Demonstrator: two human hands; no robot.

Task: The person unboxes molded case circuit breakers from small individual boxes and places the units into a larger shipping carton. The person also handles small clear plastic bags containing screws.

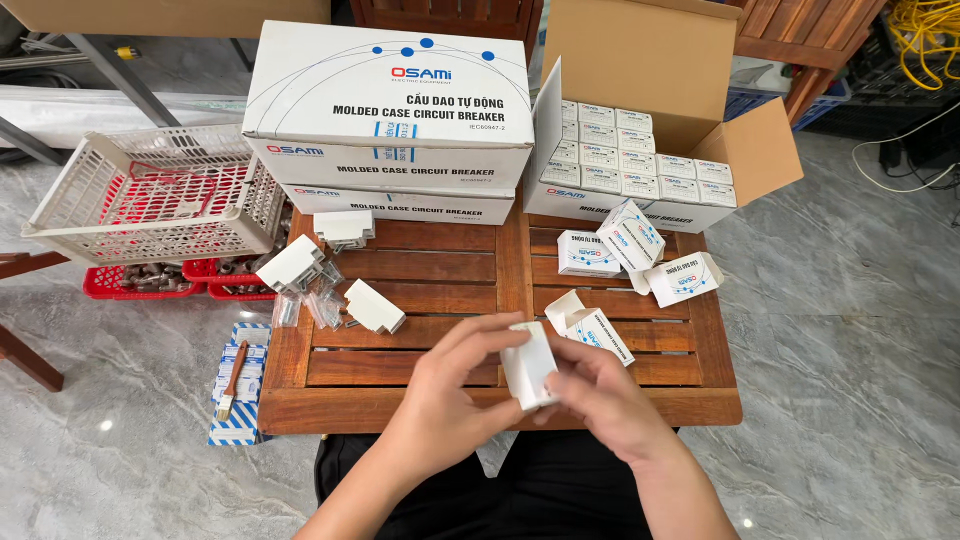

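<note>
Both hands meet over the near edge of a slatted wooden counter (420,395), sharing a small white block (527,365) held just above the boards. The left hand (445,400) pinches the block from the left, thumb and forefinger closed on its upper end; the right hand (600,395) cups it from the right, fingers curled round its lower side. The block's long axis runs nearly upright, tilted a little toward the right. It lies between the two hands, touching both, so neither is clearly nearer.

Just beyond the right hand, an opened small carton (598,330) lies on the counter with its flap up. Three more small cartons (630,250) sit toward the far right corner, in front of a brown shipping box (640,60) packed with rows of the same cartons. Two large white boxes (390,120) are stacked at the far edge.

Toward the left edge lie three more white blocks (372,305) among clear plastic bags (315,300). Off the counter to the left, a white basket (160,195) rests on red trays (130,280), and a brush (235,380) lies on a blue-and-white pack on the grey stone floor (850,350).
</note>
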